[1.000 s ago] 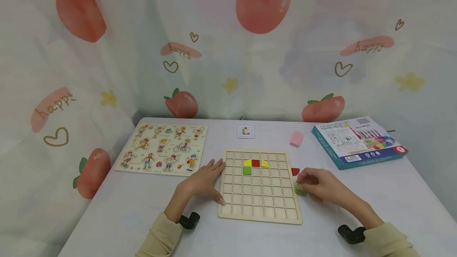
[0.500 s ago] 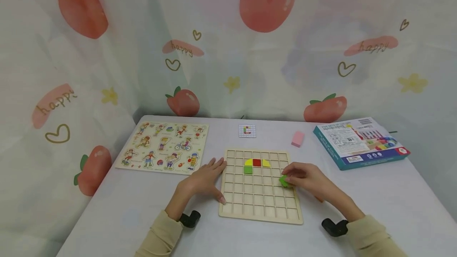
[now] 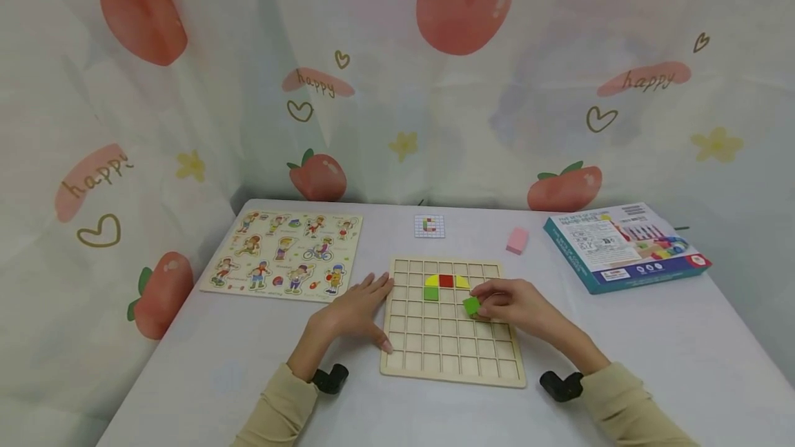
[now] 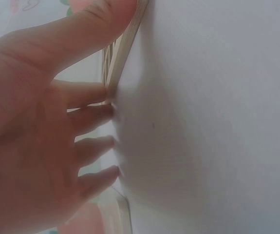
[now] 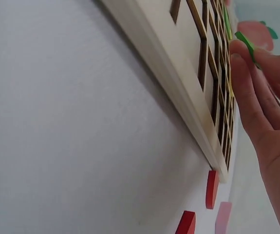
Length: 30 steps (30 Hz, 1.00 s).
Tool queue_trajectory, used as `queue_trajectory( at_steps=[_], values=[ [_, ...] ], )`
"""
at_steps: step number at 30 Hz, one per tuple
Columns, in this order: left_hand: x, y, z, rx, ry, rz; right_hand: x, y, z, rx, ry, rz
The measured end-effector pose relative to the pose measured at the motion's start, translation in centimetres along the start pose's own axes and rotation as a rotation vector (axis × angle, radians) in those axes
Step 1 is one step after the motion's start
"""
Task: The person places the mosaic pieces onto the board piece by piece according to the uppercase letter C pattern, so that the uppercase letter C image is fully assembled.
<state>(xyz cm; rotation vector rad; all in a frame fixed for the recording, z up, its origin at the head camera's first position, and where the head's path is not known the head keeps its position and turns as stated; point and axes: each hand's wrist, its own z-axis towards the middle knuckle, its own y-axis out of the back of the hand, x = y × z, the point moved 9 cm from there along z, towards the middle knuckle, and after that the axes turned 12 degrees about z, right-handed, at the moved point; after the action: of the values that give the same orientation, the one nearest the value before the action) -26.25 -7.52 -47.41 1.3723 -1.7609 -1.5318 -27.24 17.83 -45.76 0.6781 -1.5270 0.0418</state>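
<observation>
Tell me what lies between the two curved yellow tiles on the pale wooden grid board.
One red square tile lies between the left yellow tile and the right yellow tile; the head view shows it.

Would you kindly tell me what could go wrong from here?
The green piece in the right hand is held askew over the wooden board, so it might catch on a ridge. That hand is close to the nearer yellow piece and might nudge it. The left hand touches the board's left edge; a push there could shift it.
</observation>
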Motion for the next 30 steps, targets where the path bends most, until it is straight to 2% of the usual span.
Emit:
queue_trajectory(
  at_steps=[4,11,21,30],
  values=[
    [0.1,0.0,0.0,0.003,0.004,-0.011,0.4,-0.4,0.4,0.005,0.029,-0.018],
    [0.3,-0.1,0.0,0.008,0.012,-0.013,1.1,-1.5,1.0,0.023,0.052,0.023],
    [0.2,-0.1,0.0,0.005,0.011,0.002,1.5,-2.5,2.3,-0.006,0.051,-0.097],
    [0.1,0.0,0.0,0.007,0.012,0.017,2.3,-3.8,3.0,0.033,0.064,-0.088]
  ],
)
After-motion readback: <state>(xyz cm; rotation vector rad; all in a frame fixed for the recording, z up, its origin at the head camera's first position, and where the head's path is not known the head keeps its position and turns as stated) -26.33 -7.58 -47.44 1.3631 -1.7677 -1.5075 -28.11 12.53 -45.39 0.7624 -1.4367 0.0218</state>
